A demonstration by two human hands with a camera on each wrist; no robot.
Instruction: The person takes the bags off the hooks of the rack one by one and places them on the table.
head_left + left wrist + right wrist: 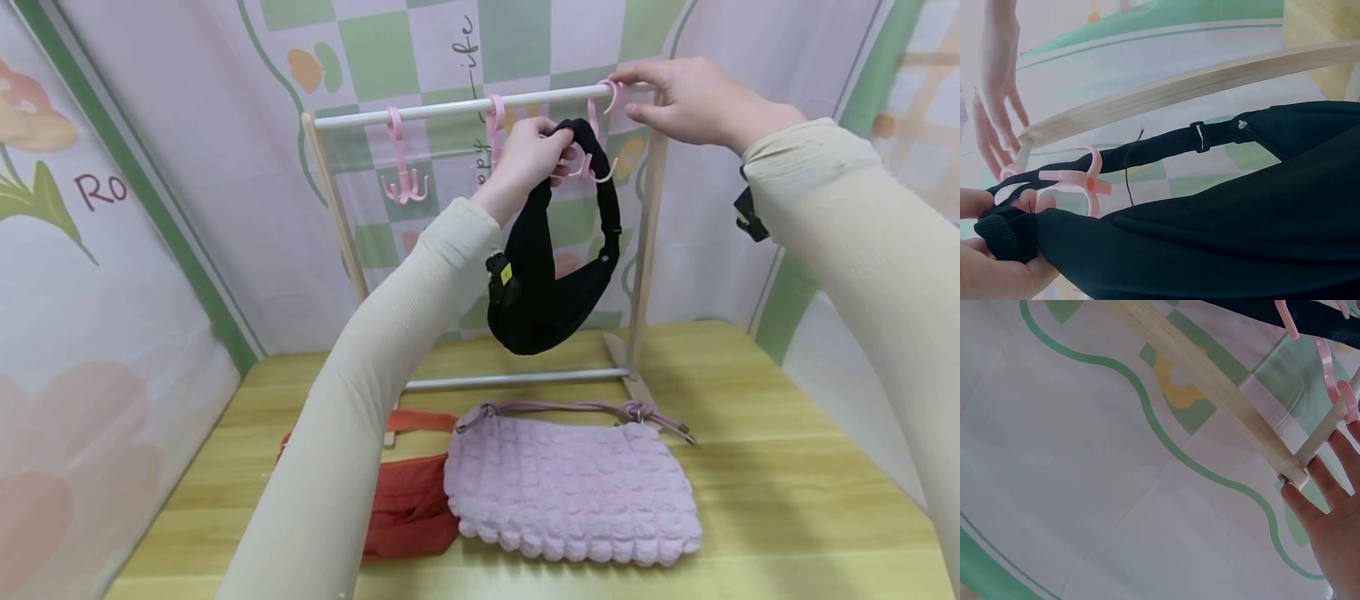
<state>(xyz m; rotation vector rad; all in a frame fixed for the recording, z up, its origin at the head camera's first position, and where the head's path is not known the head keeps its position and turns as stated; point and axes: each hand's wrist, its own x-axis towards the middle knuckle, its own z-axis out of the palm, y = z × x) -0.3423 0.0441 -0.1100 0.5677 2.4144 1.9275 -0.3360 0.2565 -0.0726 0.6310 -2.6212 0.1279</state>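
Note:
A black sling bag (536, 308) hangs from my left hand (531, 154), whose thumb and fingers pinch its strap (1172, 145) near the top. Beside that grip, a pink multi-prong hook (1088, 181) hangs at the right part of the white rail (442, 108). In the head view, the hook's prongs show within the strap's loop; whether the strap rests on them I cannot tell. At the rail's right end is my right hand (701, 100), fingers extended, fingertips at the top of the hook. The right wrist view shows its fingers (1329, 481) spread along the rail.
Two more pink hooks (405, 179) hang at the rail's left and middle. Wooden uprights (648, 250) support the rail. On the wooden table (780, 467) lie a lilac puffy bag (573, 492) and a rust-red bag (412, 508), partly behind my left arm. A patterned cloth (262, 275) stands behind.

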